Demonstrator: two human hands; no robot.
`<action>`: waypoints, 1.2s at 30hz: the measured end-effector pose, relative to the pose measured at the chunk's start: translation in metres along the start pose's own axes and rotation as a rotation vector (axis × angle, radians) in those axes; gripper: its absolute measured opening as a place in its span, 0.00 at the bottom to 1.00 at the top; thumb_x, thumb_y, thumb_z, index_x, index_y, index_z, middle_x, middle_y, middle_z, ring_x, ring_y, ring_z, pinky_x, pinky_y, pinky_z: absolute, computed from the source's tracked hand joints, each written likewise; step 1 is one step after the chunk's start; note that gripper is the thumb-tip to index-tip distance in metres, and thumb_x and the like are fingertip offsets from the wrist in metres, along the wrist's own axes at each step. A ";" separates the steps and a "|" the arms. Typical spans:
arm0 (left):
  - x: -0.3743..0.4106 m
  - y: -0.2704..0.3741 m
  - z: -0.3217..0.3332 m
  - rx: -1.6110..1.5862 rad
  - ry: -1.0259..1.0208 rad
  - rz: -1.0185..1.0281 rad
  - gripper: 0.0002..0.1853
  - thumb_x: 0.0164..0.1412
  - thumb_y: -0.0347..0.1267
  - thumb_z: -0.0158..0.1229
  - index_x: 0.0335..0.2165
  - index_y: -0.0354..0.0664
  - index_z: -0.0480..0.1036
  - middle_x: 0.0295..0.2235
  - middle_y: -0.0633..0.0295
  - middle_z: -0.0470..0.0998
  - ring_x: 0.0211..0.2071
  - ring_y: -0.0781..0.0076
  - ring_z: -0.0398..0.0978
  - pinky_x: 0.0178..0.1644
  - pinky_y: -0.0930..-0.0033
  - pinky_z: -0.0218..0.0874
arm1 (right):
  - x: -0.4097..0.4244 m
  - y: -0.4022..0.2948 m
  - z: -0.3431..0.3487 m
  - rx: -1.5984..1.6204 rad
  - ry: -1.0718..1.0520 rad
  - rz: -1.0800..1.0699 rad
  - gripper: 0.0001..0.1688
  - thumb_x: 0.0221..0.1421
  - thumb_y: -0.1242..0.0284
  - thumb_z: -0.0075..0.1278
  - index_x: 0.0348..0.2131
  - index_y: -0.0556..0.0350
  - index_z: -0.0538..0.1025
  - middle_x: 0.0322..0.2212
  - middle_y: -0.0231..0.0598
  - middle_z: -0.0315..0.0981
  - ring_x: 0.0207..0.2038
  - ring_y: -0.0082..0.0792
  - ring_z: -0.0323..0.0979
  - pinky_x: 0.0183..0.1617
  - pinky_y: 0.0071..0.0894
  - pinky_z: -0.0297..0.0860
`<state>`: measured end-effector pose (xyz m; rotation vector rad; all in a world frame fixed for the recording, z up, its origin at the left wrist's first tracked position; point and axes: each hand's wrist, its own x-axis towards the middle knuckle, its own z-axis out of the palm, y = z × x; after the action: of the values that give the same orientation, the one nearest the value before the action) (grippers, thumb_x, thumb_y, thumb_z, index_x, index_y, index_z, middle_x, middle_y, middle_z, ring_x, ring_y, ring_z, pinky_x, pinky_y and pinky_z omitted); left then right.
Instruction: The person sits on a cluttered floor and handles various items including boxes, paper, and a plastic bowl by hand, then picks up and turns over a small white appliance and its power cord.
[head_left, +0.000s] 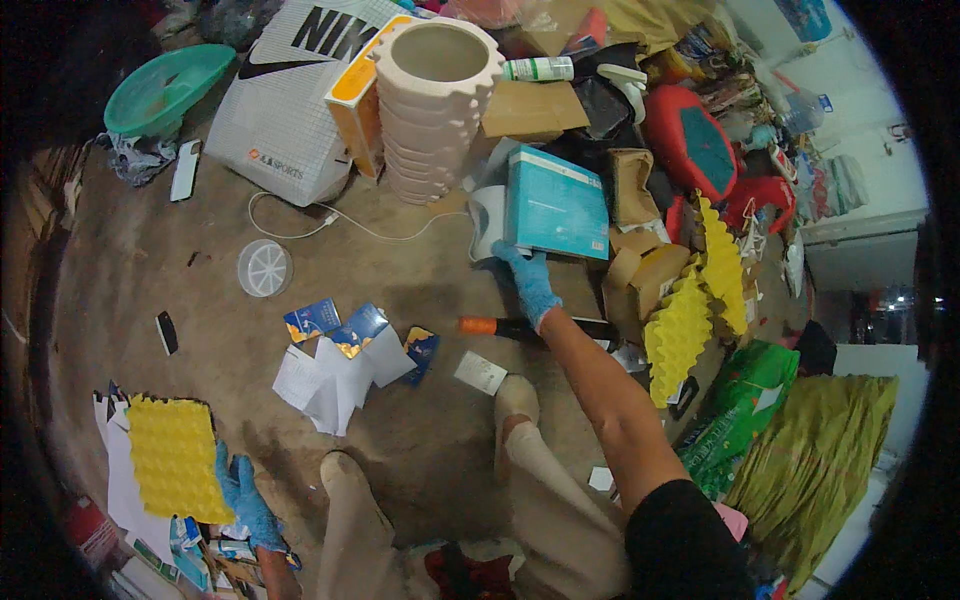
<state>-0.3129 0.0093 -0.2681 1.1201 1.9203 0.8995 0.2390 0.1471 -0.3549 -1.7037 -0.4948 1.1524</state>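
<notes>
My left hand (253, 499), in a blue knit glove, is at the right edge of a yellow egg-crate foam sheet (176, 459). Its fingers are apart, and the sheet lies on a pile of papers and cartons. My right hand (531, 283), gloved alike, reaches forward and grips the lower left corner of a flat turquoise box (556, 206). Part of its fingers is hidden by the box. Behind the corner is a white curved object (489, 216). Under my right wrist lies a dark bottle-like object with an orange end (478, 325).
Blue cards and white leaflets (337, 375) lie before my feet. A clear round divided container (265, 268) and a white cable (367, 237) are farther off. A ribbed pinkish vase (431, 127) stands beside a Nike bag (289, 112). More yellow foam (679, 330) and cartons crowd the right.
</notes>
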 end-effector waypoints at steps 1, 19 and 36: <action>0.000 0.000 0.000 0.001 0.004 -0.012 0.24 0.61 0.27 0.49 0.55 0.32 0.58 0.55 0.53 0.62 0.53 0.64 0.61 0.58 0.66 0.52 | -0.007 -0.009 0.002 0.170 -0.133 0.109 0.40 0.47 0.61 0.57 0.54 0.59 0.60 0.47 0.47 0.66 0.48 0.42 0.67 0.51 0.41 0.65; 0.023 0.183 0.134 0.338 -0.431 0.785 0.37 0.40 0.31 0.68 0.52 0.41 0.65 0.52 0.52 0.66 0.54 0.54 0.63 0.57 0.57 0.54 | -0.111 -0.044 0.039 0.631 -0.823 0.373 0.43 0.50 0.57 0.53 0.59 0.56 0.56 0.56 0.45 0.58 0.57 0.47 0.58 0.63 0.52 0.53; -0.047 0.314 0.040 -0.641 -0.514 0.309 0.23 0.52 0.35 0.62 0.44 0.34 0.68 0.37 0.59 0.75 0.35 0.77 0.73 0.36 0.75 0.68 | -0.309 -0.262 0.078 0.128 -0.963 0.006 0.29 0.63 0.54 0.35 0.53 0.55 0.64 0.41 0.45 0.72 0.38 0.37 0.73 0.42 0.36 0.70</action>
<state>-0.1380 0.0932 -0.0129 1.1140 0.9544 1.1461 0.0750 0.0674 0.0147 -0.9470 -0.9596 1.9346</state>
